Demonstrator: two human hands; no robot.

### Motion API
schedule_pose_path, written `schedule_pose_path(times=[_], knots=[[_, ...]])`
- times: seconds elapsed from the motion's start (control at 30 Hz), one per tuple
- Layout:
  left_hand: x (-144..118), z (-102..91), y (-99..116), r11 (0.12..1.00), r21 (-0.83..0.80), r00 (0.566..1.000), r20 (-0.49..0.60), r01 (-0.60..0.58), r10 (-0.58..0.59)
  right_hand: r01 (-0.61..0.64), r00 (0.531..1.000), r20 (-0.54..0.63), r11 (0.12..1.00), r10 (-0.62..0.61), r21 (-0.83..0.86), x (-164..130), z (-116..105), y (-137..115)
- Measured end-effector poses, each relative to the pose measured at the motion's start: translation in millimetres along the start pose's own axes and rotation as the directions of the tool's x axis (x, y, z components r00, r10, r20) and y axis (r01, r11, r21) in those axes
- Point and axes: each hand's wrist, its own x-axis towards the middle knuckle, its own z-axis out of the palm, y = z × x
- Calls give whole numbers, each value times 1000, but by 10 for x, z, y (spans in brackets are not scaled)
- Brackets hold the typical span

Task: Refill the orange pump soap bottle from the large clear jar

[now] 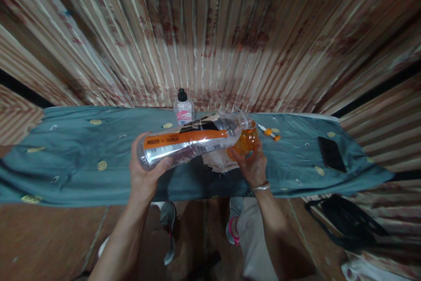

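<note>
— Between the two hands, what is shown?

— A clear plastic bottle (190, 140) with an orange label lies nearly on its side, its neck meeting the rim of an orange glass (246, 141).

— How does each hand grip?

— The left hand (144, 171) wraps the bottle's base, thumb across the front, fingers behind. The right hand (251, 165) clasps the orange glass from below and the near side (a bracelet shows at the wrist).

— And around the grips?

— Under the glass lies a crumpled pale cloth (219, 160) on a teal cover (75, 158). Just beyond the tilted bottle stands a small clear bottle with a black cap (183, 109). Beyond the right hand lies an orange-and-white pen-like item (269, 132); well off to its right, a dark phone (331, 154).
</note>
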Motion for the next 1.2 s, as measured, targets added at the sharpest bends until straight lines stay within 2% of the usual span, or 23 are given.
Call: schedule_pose_path(times=[0.33,0.8,1.2], knots=[[3,12,61,1000,24,1000,-13,1,-1,-20,1000,9,1000,20,8,1,4,4],[10,-3,14,999,21,1000,-2,-24,24,-8,1000,0,1000,8,12,1,12,27],[3,-2,-4,1000,4,1000,2,10,-10,3,1000,-26,1000,-3,6,3,9,2]])
